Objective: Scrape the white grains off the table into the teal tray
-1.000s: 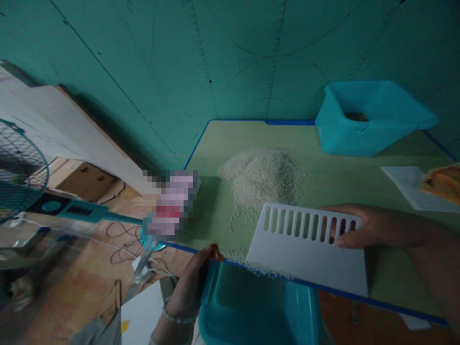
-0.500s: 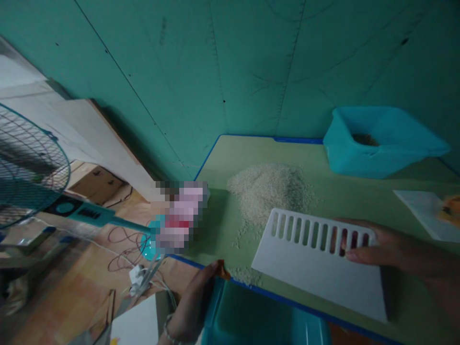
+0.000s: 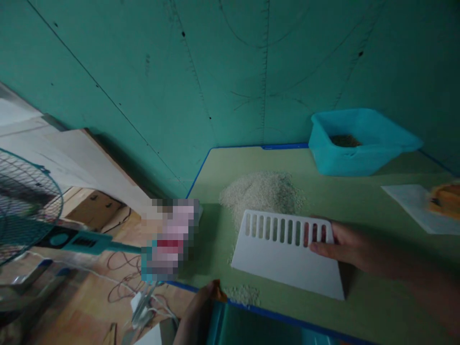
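Note:
My right hand grips the right end of a white slotted plastic panel, thumb on the near face and fingertips visible through the slots. The panel stands tilted on the table, directly in front of a heap of pale grains and hiding its near side. At the table's front edge, my left hand is closed on a small orange-brown piece, mostly hidden by the fingers. Beside it lies a small patch of loose grains. Below that edge is a teal bin, only partly in view.
The pale green table has a blue rim and meets a green wall. A turquoise tub with dark contents stands at the back right, near a white sheet and an orange object. A fan and cables are left.
My right hand has moved the panel left and closer to the heap, covering more of its near side. My left hand stays at the table edge with the orange-brown piece. The view has shifted slightly.

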`<state>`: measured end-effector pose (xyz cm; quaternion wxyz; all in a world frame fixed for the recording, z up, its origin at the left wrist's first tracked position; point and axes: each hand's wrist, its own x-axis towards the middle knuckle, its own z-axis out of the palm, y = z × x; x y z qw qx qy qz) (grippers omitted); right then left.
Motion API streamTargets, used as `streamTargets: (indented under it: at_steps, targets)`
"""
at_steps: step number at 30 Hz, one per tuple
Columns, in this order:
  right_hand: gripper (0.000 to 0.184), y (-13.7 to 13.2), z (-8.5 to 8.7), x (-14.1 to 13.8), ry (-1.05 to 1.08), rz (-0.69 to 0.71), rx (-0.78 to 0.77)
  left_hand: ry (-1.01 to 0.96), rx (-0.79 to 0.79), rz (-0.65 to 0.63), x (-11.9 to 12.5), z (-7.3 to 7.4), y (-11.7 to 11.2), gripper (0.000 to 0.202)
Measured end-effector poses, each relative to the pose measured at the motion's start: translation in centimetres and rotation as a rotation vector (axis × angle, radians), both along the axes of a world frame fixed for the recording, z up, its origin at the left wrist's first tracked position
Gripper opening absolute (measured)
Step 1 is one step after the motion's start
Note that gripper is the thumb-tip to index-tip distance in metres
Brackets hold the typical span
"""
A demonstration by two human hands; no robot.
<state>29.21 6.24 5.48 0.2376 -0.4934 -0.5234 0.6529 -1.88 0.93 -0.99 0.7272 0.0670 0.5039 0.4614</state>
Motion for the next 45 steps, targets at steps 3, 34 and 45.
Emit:
streamTargets:
  at_steps: [3,34,45]
  targets:
    - [0.029,0.1,-0.7,-0.6,-0.036,-0.043,0.115,0.010,-0.005,0.015,0.3,0.5,-0.1,0.009]
    - [0.017,-0.7,-1.3,-3.3,-0.040,-0.091,0.199,-0.086,0.000,-0.107,1.6,1.6,-0.6,0.026]
    - [0.019,-0.8,-1.8,-2.9,0.055,-0.080,0.142,-0.070,0.007,-0.129,1.7,1.9,-0.7,0.024]
